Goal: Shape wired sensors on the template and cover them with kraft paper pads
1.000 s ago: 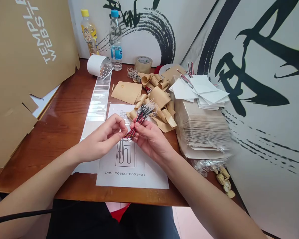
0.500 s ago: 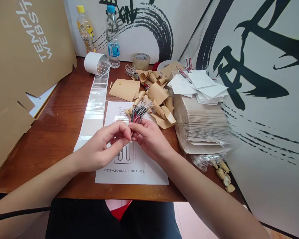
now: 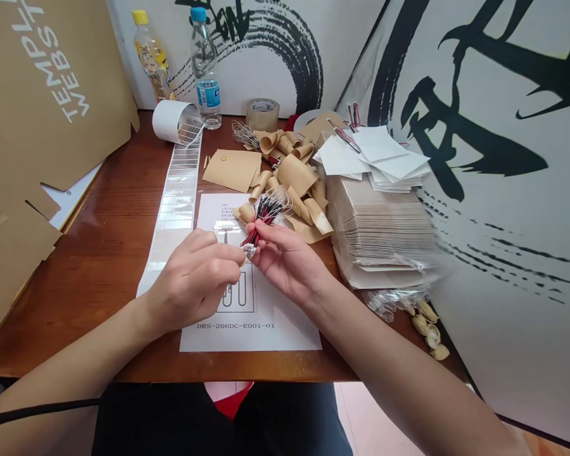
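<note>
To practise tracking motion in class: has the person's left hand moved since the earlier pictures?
Yes. Judged against the printed sheet, the left hand has shifted down the view, toward the printed code DRS-206DC-E001-01 and the person's body.

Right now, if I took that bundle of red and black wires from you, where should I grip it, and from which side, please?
Pinch the bundle of red and black wires at its gathered middle, coming from the far side of the table. The right hand covers the lower end near the white connectors, and the fine tips above fan out loosely, so the middle looks firmest.
</note>
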### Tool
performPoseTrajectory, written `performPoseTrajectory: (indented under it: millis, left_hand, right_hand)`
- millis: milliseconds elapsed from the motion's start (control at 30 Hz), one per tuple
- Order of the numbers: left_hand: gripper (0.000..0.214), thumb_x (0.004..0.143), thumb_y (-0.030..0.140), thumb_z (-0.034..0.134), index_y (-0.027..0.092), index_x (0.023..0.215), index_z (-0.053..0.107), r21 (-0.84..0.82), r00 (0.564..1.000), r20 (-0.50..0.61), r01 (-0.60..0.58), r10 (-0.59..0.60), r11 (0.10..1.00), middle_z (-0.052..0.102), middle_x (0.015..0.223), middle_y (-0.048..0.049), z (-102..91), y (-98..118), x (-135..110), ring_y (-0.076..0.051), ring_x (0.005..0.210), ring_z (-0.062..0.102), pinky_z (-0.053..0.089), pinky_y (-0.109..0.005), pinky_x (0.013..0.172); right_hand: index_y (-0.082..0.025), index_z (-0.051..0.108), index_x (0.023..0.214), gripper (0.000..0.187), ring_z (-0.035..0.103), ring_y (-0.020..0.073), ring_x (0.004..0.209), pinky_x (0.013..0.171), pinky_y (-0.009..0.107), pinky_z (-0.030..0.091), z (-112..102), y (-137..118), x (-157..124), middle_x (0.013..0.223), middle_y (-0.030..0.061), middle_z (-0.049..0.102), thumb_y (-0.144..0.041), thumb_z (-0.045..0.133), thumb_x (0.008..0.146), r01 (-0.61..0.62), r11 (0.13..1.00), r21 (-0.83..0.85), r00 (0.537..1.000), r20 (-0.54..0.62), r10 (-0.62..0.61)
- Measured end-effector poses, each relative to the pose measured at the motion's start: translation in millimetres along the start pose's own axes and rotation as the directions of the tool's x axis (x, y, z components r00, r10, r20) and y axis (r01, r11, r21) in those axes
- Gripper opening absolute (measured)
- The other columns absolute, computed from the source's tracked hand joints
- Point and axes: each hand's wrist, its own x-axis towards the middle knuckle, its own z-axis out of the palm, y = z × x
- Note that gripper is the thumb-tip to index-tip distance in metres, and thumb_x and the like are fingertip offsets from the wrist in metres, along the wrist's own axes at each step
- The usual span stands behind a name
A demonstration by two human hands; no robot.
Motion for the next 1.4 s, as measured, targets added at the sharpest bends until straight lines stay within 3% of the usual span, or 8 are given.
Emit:
performPoseTrajectory:
  millis: [67,267,633,800,967,1100,1233,1400]
  left_hand:
    - [0.033,0.085,-0.005,0.054,0.026,0.091,0.045,0.022,1.000,0.005,-0.006,0.006,1.000,0.074,0.088,0.0010,-0.2,-1.3,-0.5,-0.014,0.062,0.044,0.041,-0.033,0.061]
    - [0.028,0.091,-0.001,0.052,0.026,0.096,0.046,-0.148,0.981,-0.039,0.181,-0.189,0.972,0.065,0.084,0.0006,0.0,-3.8,0.4,-0.014,0.074,0.060,0.048,-0.028,0.062]
    - [0.025,0.091,0.001,0.054,0.025,0.094,0.047,-0.275,0.979,-0.028,0.187,-0.202,0.943,0.066,0.084,-0.0003,9.5,3.9,-0.8,-0.013,0.076,0.063,0.049,-0.025,0.061]
    - [0.023,0.092,0.000,0.053,0.023,0.093,0.048,-0.210,0.993,0.013,0.116,-0.115,0.971,0.069,0.083,-0.0010,14.8,7.5,-2.6,-0.013,0.071,0.062,0.055,-0.028,0.069]
    - [0.024,0.090,-0.001,0.056,0.023,0.089,0.050,-0.101,0.983,-0.088,0.149,-0.158,0.984,0.070,0.086,-0.0017,16.5,4.9,-4.1,-0.013,0.078,0.068,0.059,-0.025,0.070]
    - [0.026,0.090,-0.001,0.059,0.023,0.088,0.049,-0.216,0.985,-0.104,0.113,-0.138,0.970,0.070,0.086,-0.0010,15.0,10.8,-4.1,-0.012,0.077,0.071,0.061,-0.024,0.066]
    - [0.026,0.091,0.002,0.062,0.023,0.086,0.046,-0.491,0.917,-0.070,0.310,-0.392,0.814,0.071,0.088,-0.0015,12.8,17.2,-3.0,-0.015,0.081,0.076,0.065,-0.028,0.070]
    - [0.027,0.082,0.006,0.077,0.021,0.081,0.055,-0.487,0.844,-0.127,0.405,-0.521,0.774,0.072,0.080,0.0013,14.0,16.3,-1.3,-0.011,0.072,0.072,0.064,-0.025,0.070]
  right_hand:
    - [-0.016,0.070,0.084,0.021,0.052,0.0019,0.058,0.060,0.013,0.053,-1.2,-1.8,0.6,0.080,-0.0031,0.069,-0.015,0.089,0.074,-0.012,1.000,0.007,1.000,0.020,0.012]
    - [-0.020,0.068,0.086,0.021,0.056,0.0056,0.063,0.063,0.018,0.055,-3.7,-7.7,1.7,0.084,-0.0027,0.068,-0.016,0.086,0.077,0.061,0.998,-0.023,0.997,0.054,-0.060]
    - [-0.024,0.065,0.087,0.025,0.061,0.0063,0.072,0.064,0.016,0.055,-2.8,-8.6,0.9,0.082,-0.0058,0.066,-0.018,0.087,0.077,0.131,0.990,-0.057,0.988,0.086,-0.126]
    - [-0.023,0.065,0.088,0.025,0.059,0.0064,0.068,0.061,0.017,0.055,-3.1,-9.0,0.5,0.084,-0.0049,0.066,-0.020,0.088,0.077,0.095,0.993,-0.067,0.993,0.081,-0.089]
    - [-0.024,0.065,0.090,0.027,0.055,0.0032,0.061,0.058,0.016,0.053,-3.1,-11.8,-0.1,0.082,-0.0078,0.066,-0.022,0.089,0.077,0.096,0.994,-0.060,0.990,0.108,-0.089]
    - [-0.023,0.066,0.090,0.033,0.051,0.0006,0.058,0.055,0.012,0.048,-2.2,-12.2,-1.1,0.081,-0.0094,0.067,-0.023,0.093,0.072,0.076,0.996,-0.042,0.992,0.109,-0.071]
    - [-0.022,0.067,0.089,0.031,0.050,0.0034,0.059,0.053,0.014,0.047,0.0,-13.0,-3.3,0.078,-0.0076,0.064,-0.024,0.092,0.071,0.039,0.997,-0.071,0.994,0.100,-0.031]
    - [-0.023,0.067,0.087,0.038,0.045,0.0040,0.062,0.062,0.015,0.047,5.1,-16.6,-9.6,0.074,-0.0091,0.057,-0.025,0.096,0.063,0.028,0.999,-0.028,0.983,0.181,-0.023]
